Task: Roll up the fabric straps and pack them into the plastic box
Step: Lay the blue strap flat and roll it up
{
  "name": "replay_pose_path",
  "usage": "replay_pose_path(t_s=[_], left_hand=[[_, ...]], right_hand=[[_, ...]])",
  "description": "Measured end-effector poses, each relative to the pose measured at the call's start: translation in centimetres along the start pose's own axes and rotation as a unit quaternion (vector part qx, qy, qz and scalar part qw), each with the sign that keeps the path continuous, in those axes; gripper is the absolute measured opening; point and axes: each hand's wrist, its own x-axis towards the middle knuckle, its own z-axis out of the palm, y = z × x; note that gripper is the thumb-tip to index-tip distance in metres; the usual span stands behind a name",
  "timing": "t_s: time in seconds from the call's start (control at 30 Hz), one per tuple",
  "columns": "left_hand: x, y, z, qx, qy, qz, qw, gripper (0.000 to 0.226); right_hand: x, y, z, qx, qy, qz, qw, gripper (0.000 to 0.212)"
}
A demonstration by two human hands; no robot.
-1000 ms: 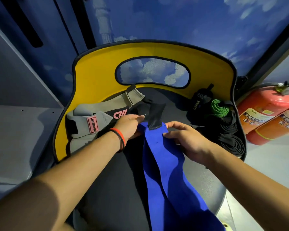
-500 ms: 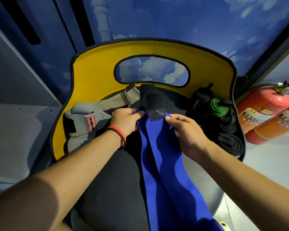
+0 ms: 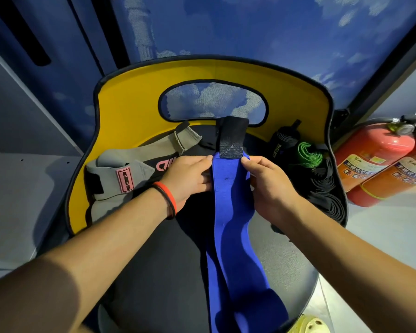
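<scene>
Rolling blue strap (image 3: 228,212): left hand (image 3: 187,181), right hand (image 3: 271,188) fingers (image 3: 246,162) pinch its edges; fold black tab (image 3: 232,140) beyond fingers squarely, tightly.

Dim, bluish indoor light, brightest on the pale grey floor (image 3: 382,236) at right; soft shadows ripple along the long blue fabric strap (image 3: 228,212), a faint sheen sits on the red metal fire extinguisher (image 3: 375,150). Wide-angle bending curves the edges; the bottom corners darken
</scene>
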Motion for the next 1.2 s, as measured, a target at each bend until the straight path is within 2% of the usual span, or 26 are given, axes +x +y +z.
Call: replay_pose_path(t_s=[0.2, 0.3, 0.4, 0.6, 0.67, 0.77, 0.83, 0.9, 0.93, 1.0, 1.03, 1.13, 1.2], left_hand=[[0.2, -0.1, 0.0, 0.020, -0.005, 0.010, 1.000, 0.026], [0.4, -0.3, -0.1, 0.035, -0.003, 0.023, 0.999, 0.028], [0.6, -0.4, -0.2, 0.059, 0.014, 0.032, 0.998, 0.028], [0.7, -0.6, -0.2, 0.069, 0.019, 0.036, 0.997, 0.028], [0.9, -1.0, -0.3, 0.103, 0.006, 0.056, 0.993, 0.020], [1.2, -1.3, -0.5, 0.135, 0.019, 0.060, 0.989, 0.030], [1.6, -1.5, -0.8, 0.160, 0.018, 0.059, 0.985, 0.029], [1.7, -1.8, -0.9, 0.173, 0.019, 0.070, 0.982, 0.019], [1.9, -1.9, -0.9, 0.180, 0.023, 0.075, 0.981, 0.024], [2.3, -2.2, -1.1, 0.180, 0.039, 0.075, 0.980, 0.052], [2.7, -2.4, -1.2, 0.180, 0.047, 0.077, 0.980, 0.055], [3.0, -2.1, -1.2, 0.179, 0.079, 0.072, 0.978, 0.034], [3.0, -2.1, -1.2, 0.172, 0.095, 0.061, 0.979, 0.032]], right_hand=[[0.3, 0.5, 0.2, -0.024, 0.039, -0.037, 0.998, 0.012], [0.9, 0.5, -0.1, -0.086, 0.081, -0.094, 0.989, 0.012], [1.0, 0.3, -0.2, -0.133, 0.084, -0.127, 0.979, 0.015], [0.9, 0.2, -0.3, -0.157, 0.100, -0.137, 0.973, 0.017], [0.9, 0.2, -0.4, -0.160, 0.103, -0.141, 0.972, 0.017], [1.0, 0.3, -0.5, -0.164, 0.096, -0.144, 0.971, 0.014], [1.1, 0.4, -0.6, -0.160, 0.087, -0.140, 0.973, 0.011], [1.2, 0.4, -0.7, -0.153, 0.081, -0.129, 0.976, 0.009], [1.3, 0.4, -0.7, -0.153, 0.077, -0.123, 0.977, 0.008], [1.6, 0.4, -0.7, -0.172, 0.061, -0.102, 0.978, 0.006], [1.6, 0.4, -0.7, -0.199, 0.042, -0.080, 0.976, 0.008], [1.3, 0.4, -0.8, -0.313, -0.017, -0.007, 0.950, 0.026], [1.4, 0.7, -1.0, -0.321, -0.031, 0.017, 0.946, 0.027]])
